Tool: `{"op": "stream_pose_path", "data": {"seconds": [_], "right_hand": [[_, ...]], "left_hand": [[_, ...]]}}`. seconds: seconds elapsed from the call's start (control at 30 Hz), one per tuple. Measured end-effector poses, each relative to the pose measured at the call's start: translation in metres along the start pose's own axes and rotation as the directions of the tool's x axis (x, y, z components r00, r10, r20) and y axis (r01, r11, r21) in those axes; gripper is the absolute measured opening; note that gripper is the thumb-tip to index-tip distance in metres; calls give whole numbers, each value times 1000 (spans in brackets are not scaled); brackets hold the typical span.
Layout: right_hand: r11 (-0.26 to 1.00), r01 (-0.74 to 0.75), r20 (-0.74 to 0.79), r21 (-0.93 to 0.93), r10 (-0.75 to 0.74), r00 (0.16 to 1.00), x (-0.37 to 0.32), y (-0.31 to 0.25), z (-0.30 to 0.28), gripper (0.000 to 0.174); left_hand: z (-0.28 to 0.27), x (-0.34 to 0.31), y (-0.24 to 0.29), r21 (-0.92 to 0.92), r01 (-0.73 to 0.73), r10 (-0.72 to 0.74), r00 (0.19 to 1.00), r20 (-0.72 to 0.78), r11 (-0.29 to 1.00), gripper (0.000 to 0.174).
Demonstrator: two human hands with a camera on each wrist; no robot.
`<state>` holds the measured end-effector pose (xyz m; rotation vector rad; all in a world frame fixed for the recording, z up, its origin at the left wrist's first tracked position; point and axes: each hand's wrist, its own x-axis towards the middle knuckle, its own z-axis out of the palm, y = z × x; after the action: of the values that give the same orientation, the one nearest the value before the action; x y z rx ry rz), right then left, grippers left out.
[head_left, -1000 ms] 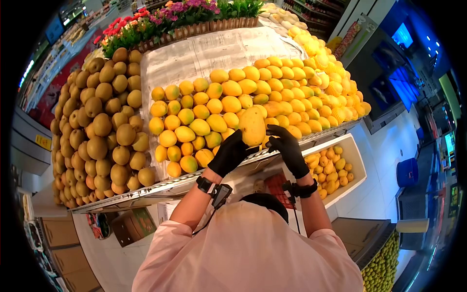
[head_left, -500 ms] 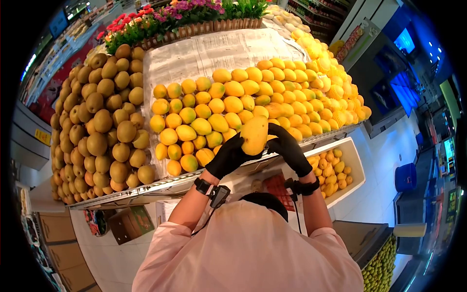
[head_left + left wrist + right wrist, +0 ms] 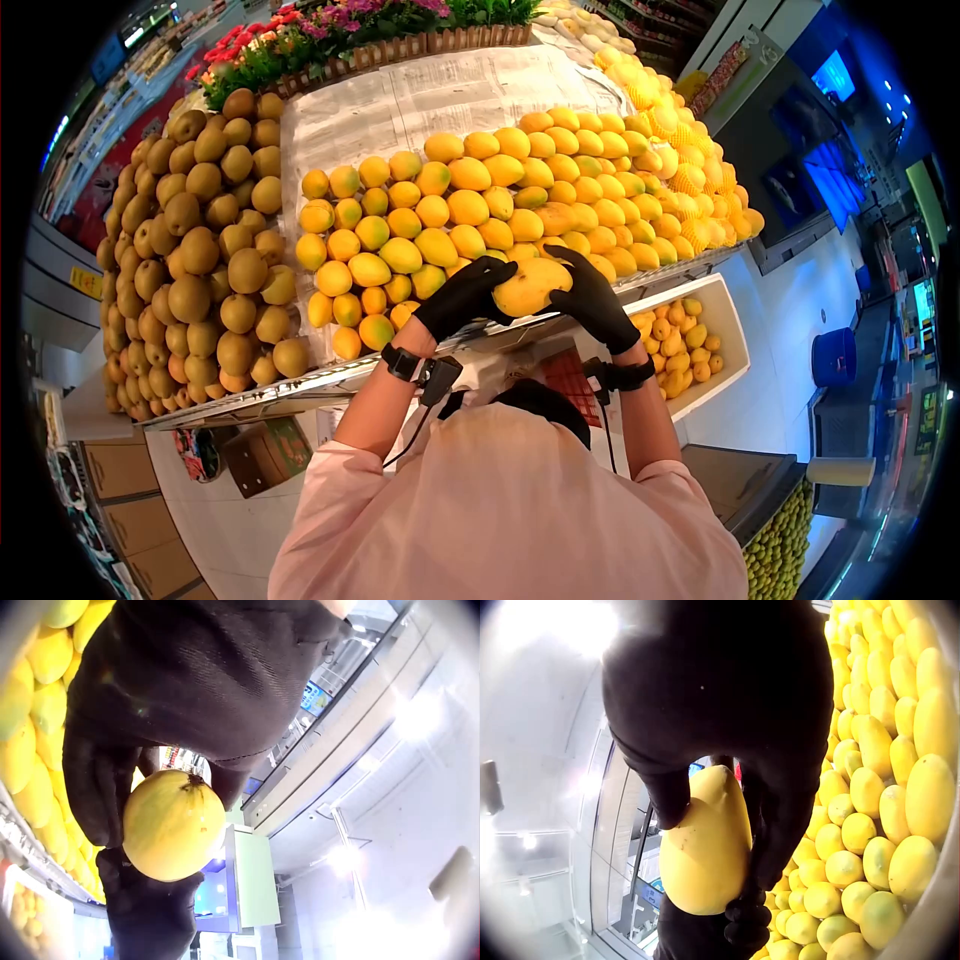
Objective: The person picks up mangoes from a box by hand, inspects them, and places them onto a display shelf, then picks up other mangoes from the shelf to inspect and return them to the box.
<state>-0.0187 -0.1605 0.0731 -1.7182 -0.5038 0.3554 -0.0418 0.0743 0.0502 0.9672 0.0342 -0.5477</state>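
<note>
Both hands wear black gloves. Between them is a large yellow mango [image 3: 533,287], lying sideways in the head view just over the front edge of the fruit stand. My left hand [image 3: 465,297] grips its left end, thumb and fingers on opposite sides in the left wrist view, where the dark stem end of the mango [image 3: 174,825] shows. From the other end, my right hand [image 3: 592,305] pinches it; in the right wrist view the thumb presses one side of the mango [image 3: 705,847] and the fingers the other. Rows of smaller mangoes [image 3: 403,255] lie behind the hands.
Left of the mangoes rises a pile of brown round fruit [image 3: 200,255]. Newspaper [image 3: 430,95] covers the stand behind, up to potted flowers [image 3: 345,35]. Net-wrapped fruit [image 3: 690,180] is stacked right. A white foam box [image 3: 735,330] of yellow fruit sits below at right.
The mango has turned from upright to sideways between the hands. The right hand, earlier with fingers lifted beside it, now holds its right end.
</note>
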Motion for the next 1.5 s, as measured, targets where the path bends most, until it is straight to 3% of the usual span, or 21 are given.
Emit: {"op": "stream_pose_path", "data": {"seconds": [0.1, 0.17, 0.2, 0.27, 0.3, 0.33, 0.47, 0.5, 0.53, 0.67, 0.77, 0.8, 0.9, 0.93, 0.97, 1.07, 1.17, 1.3, 1.37, 1.43, 1.5], "right_hand": [[926, -81, 26, 369, 77, 997, 2, 5, -11, 56], [779, -76, 26, 622, 77, 997, 7, 21, -16, 55], [707, -79, 24, 703, 87, 996, 8, 28, -18, 55], [609, -73, -7, 790, 128, 992, 10, 38, -22, 53], [666, -74, -45, 742, 159, 986, 13, 40, -24, 53], [719, -79, -83, 690, 188, 979, 17, 41, -26, 52], [943, -58, -253, 329, 147, 956, 40, 44, -34, 50], [975, -39, -295, 220, 105, 950, 47, 42, -36, 48], [918, -29, -309, 395, 163, 937, 53, 40, -34, 45], [996, 86, -399, -14, -85, 913, 81, 64, -47, 47], [995, 47, -314, 89, -17, 949, 85, 36, -61, 45], [972, 28, -258, 235, 34, 966, 87, 38, -68, 44], [917, 64, -214, 393, 24, 977, 90, 46, -87, 45], [904, 59, -207, 423, 33, 978, 89, 45, -93, 41], [900, 26, -196, 435, 66, 978, 87, 49, -100, 41], [890, -39, -184, 455, 137, 973, 77, 65, -125, 37], [843, -55, -205, 535, 194, 959, 61, 76, -147, 32], [868, -112, -258, 484, 264, 929, 46, 79, -171, 31], [831, -112, -266, 545, 298, 917, 41, 90, -179, 31], [837, -120, -279, 534, 308, 910, 36, 95, -187, 30], [855, -131, -296, 501, 312, 903, 34, 97, -194, 30]], "left_hand": [[6, 11, 11, 130, -22, 26, 999, -30, 991, 42], [13, 15, 17, 182, -42, 48, 998, -30, 982, 43], [13, 20, 23, 279, 31, -18, 999, -47, 960, 51], [17, 29, 20, 640, -157, 232, 972, -33, 752, 60], [21, 36, 21, 780, -233, 351, 936, 18, 581, 64], [28, 40, 26, 784, -215, 341, 940, 4, 582, 74], [37, 78, 12, 936, -349, 577, 774, 259, 48, 74], [46, 85, 16, 956, -294, 576, 781, 240, 0, 69], [48, 92, 19, 958, -285, 594, 770, 233, -5, 67], [49, 118, 36, 968, -225, 621, 745, 244, -110, 57], [44, 140, 52, 968, -229, 578, 779, 244, -100, 54], [43, 144, 59, 963, -254, 580, 773, 256, -86, 54], [29, 168, 72, 979, -187, 532, 838, 119, 76, 56], [23, 177, 78, 976, -192, 565, 819, 102, 101, 55], [17, 182, 83, 984, -108, 557, 831, 9, 145, 59], [-35, 224, 96, 952, -239, 652, 756, 59, 191, 69], [-59, 257, 128, 936, -241, 638, 769, 24, 256, 72], [-73, 298, 162, 984, -87, 624, 781, -28, 153, 68], [-105, 334, 165, 980, -80, 630, 774, -55, 184, 72], [-120, 358, 164, 938, -8, 548, 813, -197, 348, 74], [-131, 372, 163, 954, 33, 526, 828, -192, 297, 75]]}}
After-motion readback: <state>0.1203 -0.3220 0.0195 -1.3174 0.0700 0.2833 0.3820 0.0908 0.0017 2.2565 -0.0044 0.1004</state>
